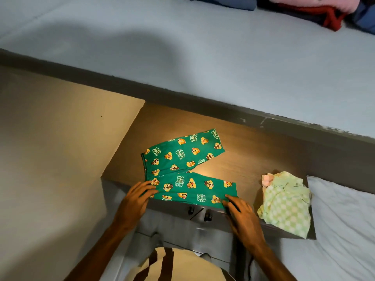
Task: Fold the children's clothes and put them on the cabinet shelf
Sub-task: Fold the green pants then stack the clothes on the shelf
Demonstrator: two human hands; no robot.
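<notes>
Green children's trousers (182, 169) with a cartoon print lie flat on the brown cabinet top (253, 155), their two legs spread apart in a V toward the right. My left hand (136, 201) pinches the near leg at the waist end. My right hand (241, 216) grips the same leg at its hem, by the cabinet's front edge. A crumpled pale green checked garment (286, 203) with a bit of pink cloth lies on the right end of the cabinet top.
A pale blue surface (203, 57) runs behind the cabinet, with blue, red and pink clothes (316, 9) piled at its far right. White bedding (341, 230) lies to the right. A beige wall (50, 149) stands to the left. Dark handles (199, 212) show on the cabinet front.
</notes>
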